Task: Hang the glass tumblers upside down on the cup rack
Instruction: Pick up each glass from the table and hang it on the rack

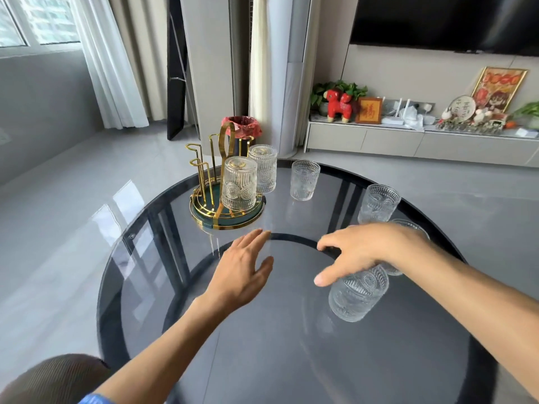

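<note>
right hand (357, 252) draped over nearest tumbler (357, 293), grip unclear. left hand (243, 272) flat, spread, empty. two tumblers (239, 183) inverted on gold rack (217, 182); others (304, 180) upright on glass table (262, 345).

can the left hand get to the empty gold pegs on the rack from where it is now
Probably yes. The left hand hovers open over the table just in front of the cup rack, with nothing between them. The empty pegs stand on the rack's left side; the two hung tumblers sit to the right.
</note>
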The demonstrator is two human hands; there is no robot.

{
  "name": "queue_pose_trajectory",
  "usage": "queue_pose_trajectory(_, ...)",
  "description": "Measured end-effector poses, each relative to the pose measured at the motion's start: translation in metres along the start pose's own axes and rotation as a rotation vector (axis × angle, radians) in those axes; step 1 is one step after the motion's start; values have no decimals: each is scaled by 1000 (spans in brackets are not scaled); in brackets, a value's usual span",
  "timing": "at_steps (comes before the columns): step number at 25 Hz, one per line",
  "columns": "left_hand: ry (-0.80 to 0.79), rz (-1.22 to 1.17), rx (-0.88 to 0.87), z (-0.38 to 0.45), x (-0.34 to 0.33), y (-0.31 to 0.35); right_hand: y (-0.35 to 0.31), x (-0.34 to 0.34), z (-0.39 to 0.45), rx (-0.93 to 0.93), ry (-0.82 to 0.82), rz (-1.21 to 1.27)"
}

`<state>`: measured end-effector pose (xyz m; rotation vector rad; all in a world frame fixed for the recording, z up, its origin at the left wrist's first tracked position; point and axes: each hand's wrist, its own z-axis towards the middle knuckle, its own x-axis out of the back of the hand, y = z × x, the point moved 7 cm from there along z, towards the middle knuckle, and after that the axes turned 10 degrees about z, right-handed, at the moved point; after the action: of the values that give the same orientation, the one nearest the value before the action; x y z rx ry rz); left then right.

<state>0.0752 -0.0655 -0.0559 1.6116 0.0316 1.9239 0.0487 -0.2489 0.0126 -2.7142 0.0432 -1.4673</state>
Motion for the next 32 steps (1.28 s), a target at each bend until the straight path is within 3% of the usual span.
queue_pose_trajectory(5,-47,-49,39,-7,2,-9,5,-13,-21,-87,-89,-131)
queue_pose_trajectory(10,-129,-116,119,-12,12,-16,-12,2,-11,52,106,120)
queue_pose_trajectory(12,-211,-373,248,-15,13,-20,-24,13,-2,179,182,450)
queue_pose_trajectory(15,-301,-1073,501,-19,14,-24,-50,29,3,444,269,1101)
queue_pose_trajectory(18,-93,-1415,453,-5,39,-32,-76,31,8,639,319,1454)
queue_pose_trajectory(20,96,-1406,432,0,58,-41,-91,28,13,683,331,1477)
queue_pose_trajectory(23,427,-1253,404,7,96,-68,-100,23,23,642,420,1271)
queue_pose_trajectory(26,672,-997,254,25,150,-87,-100,23,32,588,567,1081)
queue_pose_trajectory(28,704,-740,192,43,172,-92,-102,22,36,589,628,1023)
queue_pose_trajectory(32,600,-403,196,72,169,-104,-106,19,42,617,680,946)
